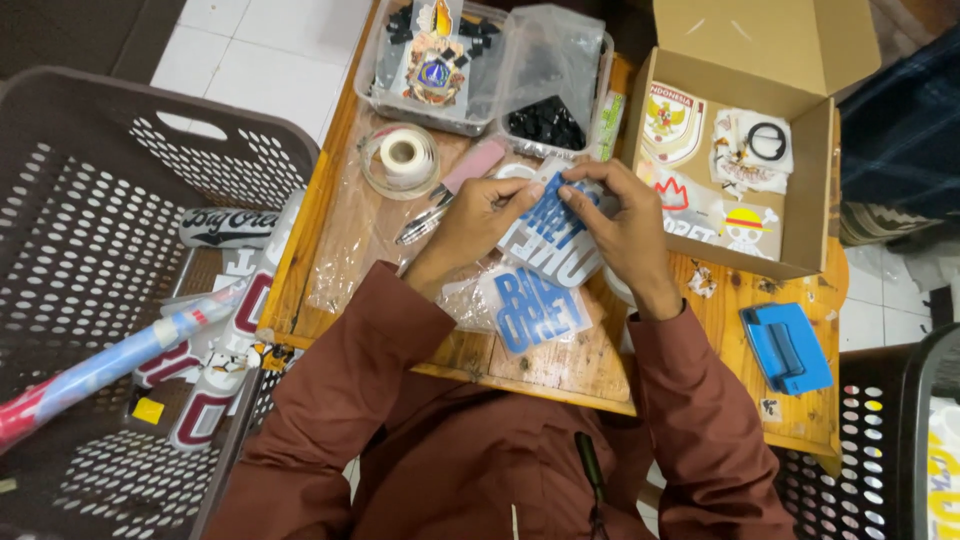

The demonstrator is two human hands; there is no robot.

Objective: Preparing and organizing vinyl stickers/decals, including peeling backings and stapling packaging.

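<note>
Left hand (478, 222) and right hand (620, 225), each grip pinched on a blue sticker sheet (553, 212); desk (560, 368) crowded, cardboard box (735, 150) just beside.

**Small wooden desk on white tile, baskets at both sides**

A low wooden desk (760, 400) stands on a white tiled floor (250, 60). A large brown perforated plastic basket (90, 230) sits well left of the hands, another dark perforated basket (870, 440) just right. Light is even and indoor.

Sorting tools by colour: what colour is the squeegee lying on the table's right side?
The squeegee is solid blue, seen clearly in the head view.
</note>
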